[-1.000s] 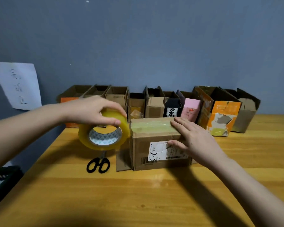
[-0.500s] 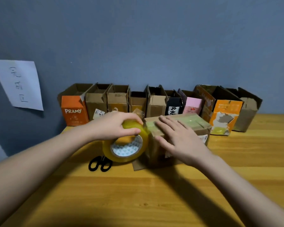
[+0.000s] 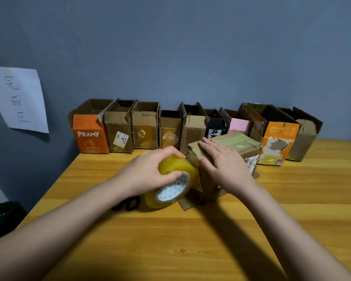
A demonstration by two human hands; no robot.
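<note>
At the box [image 3: 239, 144] corner, the left hand [image 3: 148, 171] grips the tape roll [image 3: 182, 167] while the right hand [image 3: 225, 167], fingers flat, presses the strip; next, likely drawing tape down the side.

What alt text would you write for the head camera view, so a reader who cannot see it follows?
A person's left hand grips a yellow tape roll against a cardboard box, while the right hand presses flat on the box's top edge. They work on a wooden table, with a row of open boxes along the blue-grey wall behind.
</note>
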